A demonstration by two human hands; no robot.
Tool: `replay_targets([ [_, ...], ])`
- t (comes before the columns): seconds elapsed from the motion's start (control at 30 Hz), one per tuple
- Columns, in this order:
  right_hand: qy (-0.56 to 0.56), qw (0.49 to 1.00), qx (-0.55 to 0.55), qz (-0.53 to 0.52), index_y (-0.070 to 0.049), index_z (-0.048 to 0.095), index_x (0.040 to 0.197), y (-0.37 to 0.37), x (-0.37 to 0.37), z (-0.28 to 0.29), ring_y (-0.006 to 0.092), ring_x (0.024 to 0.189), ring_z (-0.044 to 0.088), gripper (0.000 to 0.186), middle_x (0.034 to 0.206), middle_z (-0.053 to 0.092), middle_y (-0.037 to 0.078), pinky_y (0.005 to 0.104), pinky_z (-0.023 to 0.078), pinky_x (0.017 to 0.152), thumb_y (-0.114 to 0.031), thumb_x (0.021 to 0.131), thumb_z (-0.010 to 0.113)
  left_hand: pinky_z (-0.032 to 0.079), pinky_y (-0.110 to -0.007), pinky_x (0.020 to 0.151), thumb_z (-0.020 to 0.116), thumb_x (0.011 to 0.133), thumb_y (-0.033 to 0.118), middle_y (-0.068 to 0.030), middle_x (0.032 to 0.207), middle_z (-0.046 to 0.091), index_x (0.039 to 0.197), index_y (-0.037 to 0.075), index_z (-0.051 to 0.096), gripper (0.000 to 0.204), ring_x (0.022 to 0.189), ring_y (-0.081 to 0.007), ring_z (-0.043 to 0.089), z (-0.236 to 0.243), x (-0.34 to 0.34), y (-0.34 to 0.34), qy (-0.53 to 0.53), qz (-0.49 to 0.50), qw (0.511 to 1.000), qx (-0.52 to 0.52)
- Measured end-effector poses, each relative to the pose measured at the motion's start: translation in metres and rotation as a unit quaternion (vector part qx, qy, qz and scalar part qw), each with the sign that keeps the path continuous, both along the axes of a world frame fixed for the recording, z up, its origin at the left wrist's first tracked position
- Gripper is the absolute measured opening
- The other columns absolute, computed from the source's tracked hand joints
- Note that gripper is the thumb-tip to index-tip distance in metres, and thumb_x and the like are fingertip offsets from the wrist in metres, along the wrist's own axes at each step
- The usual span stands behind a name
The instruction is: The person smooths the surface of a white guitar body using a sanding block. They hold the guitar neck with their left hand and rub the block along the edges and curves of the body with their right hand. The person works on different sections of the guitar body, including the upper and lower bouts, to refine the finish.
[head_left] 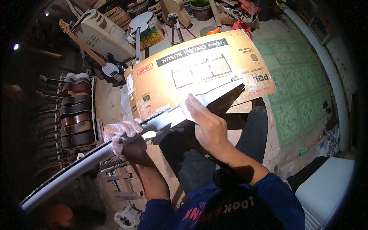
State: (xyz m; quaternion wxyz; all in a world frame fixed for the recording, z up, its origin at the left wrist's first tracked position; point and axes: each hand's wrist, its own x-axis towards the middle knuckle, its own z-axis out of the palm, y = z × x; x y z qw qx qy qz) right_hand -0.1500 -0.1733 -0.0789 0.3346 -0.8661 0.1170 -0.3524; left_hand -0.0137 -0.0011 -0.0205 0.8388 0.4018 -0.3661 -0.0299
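Observation:
A long white guitar-like piece (65, 181) with a dark strip along one edge lies diagonally across my lap, its wider pointed end over the cardboard. My left hand (124, 136), dusted white, is closed round its narrow neck. My right hand (209, 130) is closed at the wider part, thumb raised along a white surface; whether it grips a separate small piece there I cannot make out. A large printed cardboard sheet (149, 84) lies just beyond both hands, and my dark-trousered legs are beneath the white piece.
Several guitars (76, 111) stand racked at left, a guitar (111, 69) leans behind them. A beige appliance (99, 30), a tripod (176, 27) and scattered wooden parts sit at the back. A light padded seat (322, 191) is at lower right, beside green tiled floor (291, 96).

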Motion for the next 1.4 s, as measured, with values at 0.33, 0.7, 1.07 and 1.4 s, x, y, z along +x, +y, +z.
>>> replay_targets([
  [0.33, 0.014, 0.998, 0.039, 0.048, -0.006, 0.064, 0.127, 0.022, -0.009, 0.008, 0.0289, 0.097, 0.071, 0.051, 0.133, 0.061, 0.013, 0.0339, 0.058, 0.080, 0.008, 0.080, 0.051, 0.050, -0.050, 0.079, 0.060, 0.093, 0.029, -0.0073, 0.071, 0.056, 0.090, 0.010, 0.052, 0.021, 0.070, -0.0257, 0.061, -0.002, 0.000, 0.002, -0.004, 0.009, 1.000, 0.002],
  [0.7, 0.017, 0.944, 0.328, 0.038, 0.000, 0.046, 0.143, -0.021, -0.004, -0.031, 0.0277, 0.112, 0.066, 0.060, 0.141, 0.052, 0.024, 0.0324, 0.061, 0.071, 0.010, 0.084, 0.041, 0.050, -0.052, 0.080, 0.055, 0.093, 0.026, -0.0100, 0.073, 0.059, 0.091, 0.008, 0.054, 0.019, 0.069, -0.0272, 0.061, -0.007, 0.006, 0.009, 0.006, -0.041, 0.998, -0.037],
  [1.07, 0.008, 0.853, 0.510, 0.113, 0.000, 0.042, 0.146, -0.014, -0.020, -0.027, 0.0215, 0.130, 0.050, 0.066, 0.154, 0.039, 0.017, 0.0209, 0.058, 0.062, 0.015, 0.082, 0.038, 0.051, -0.051, 0.083, 0.059, 0.092, 0.033, -0.0065, 0.072, 0.057, 0.093, 0.010, 0.051, 0.025, 0.069, -0.0219, 0.058, -0.004, 0.001, 0.011, -0.017, 0.002, 1.000, -0.002],
  [1.4, 0.037, 0.899, 0.428, 0.082, -0.008, 0.045, 0.147, -0.032, -0.011, -0.068, 0.0235, 0.125, 0.057, 0.067, 0.154, 0.038, 0.019, 0.0277, 0.057, 0.078, 0.012, 0.083, 0.042, 0.051, -0.050, 0.083, 0.060, 0.092, 0.036, -0.0057, 0.072, 0.056, 0.092, 0.011, 0.049, 0.028, 0.068, -0.0208, 0.057, 0.000, 0.007, 0.009, -0.013, -0.033, 0.999, -0.008],
])
